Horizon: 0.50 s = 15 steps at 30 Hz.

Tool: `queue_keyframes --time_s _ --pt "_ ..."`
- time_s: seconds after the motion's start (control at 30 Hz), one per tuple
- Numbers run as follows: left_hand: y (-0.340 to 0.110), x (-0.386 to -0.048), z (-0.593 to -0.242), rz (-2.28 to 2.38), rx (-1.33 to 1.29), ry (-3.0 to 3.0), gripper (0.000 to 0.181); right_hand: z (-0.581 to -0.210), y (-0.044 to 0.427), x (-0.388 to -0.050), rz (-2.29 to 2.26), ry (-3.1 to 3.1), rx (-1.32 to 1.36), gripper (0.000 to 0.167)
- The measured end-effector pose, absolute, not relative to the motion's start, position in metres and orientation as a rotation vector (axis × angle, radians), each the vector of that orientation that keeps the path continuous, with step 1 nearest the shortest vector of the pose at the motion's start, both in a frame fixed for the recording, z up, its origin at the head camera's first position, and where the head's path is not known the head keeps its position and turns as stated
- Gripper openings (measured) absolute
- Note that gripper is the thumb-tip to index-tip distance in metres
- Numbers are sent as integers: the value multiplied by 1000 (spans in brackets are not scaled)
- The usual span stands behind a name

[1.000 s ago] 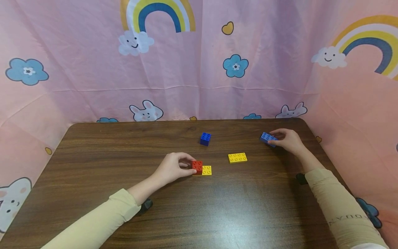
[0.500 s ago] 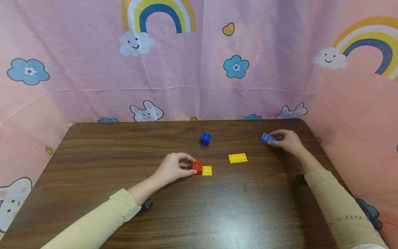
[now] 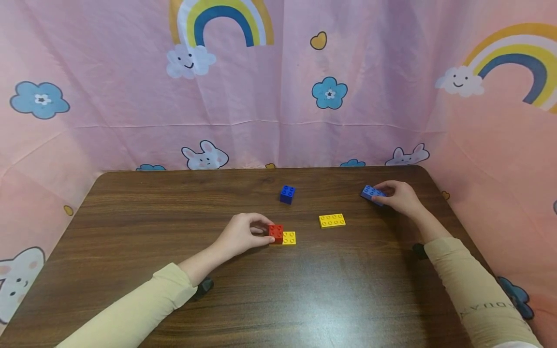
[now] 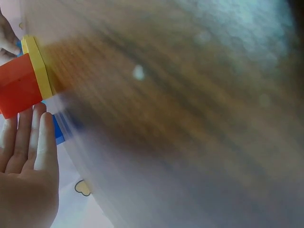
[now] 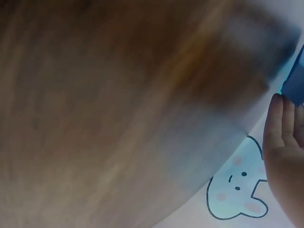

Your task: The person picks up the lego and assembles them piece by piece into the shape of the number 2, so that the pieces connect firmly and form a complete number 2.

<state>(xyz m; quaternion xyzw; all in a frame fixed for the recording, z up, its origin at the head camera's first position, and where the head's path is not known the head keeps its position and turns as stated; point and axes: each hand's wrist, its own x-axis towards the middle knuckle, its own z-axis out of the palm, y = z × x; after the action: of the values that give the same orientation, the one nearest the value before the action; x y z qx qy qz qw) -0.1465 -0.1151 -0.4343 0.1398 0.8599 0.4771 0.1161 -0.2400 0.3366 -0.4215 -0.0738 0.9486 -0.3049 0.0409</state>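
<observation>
Near the middle of the table, my left hand [image 3: 239, 237] pinches a red square toy brick [image 3: 276, 233] between thumb and fingers. That brick sits on the left half of a thin yellow brick [image 3: 289, 238], whose right studs show. In the left wrist view the red brick [image 4: 19, 85] and the yellow one's edge [image 4: 38, 66] touch each other. Toward the back right, my right hand [image 3: 402, 197] holds a lighter blue long brick [image 3: 371, 191] by its right end, thumb in front. Only a corner of this blue brick [image 5: 294, 85] shows in the right wrist view.
A dark blue square brick [image 3: 287, 194] stands at the back middle of the wooden table [image 3: 174, 203]. A second thin yellow brick [image 3: 332, 221] lies between the two hands. Behind the table hangs a pink printed curtain [image 3: 243, 106].
My right hand has shifted slightly left with the lighter blue brick. The left hand stays in place on the red brick.
</observation>
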Motion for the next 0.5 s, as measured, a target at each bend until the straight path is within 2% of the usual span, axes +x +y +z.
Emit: queue_keyframes --time_s 0.5 --pt "-115 -147 -434 1395 407 2515 33 -420 326 -238 -975 2895 -231 42"
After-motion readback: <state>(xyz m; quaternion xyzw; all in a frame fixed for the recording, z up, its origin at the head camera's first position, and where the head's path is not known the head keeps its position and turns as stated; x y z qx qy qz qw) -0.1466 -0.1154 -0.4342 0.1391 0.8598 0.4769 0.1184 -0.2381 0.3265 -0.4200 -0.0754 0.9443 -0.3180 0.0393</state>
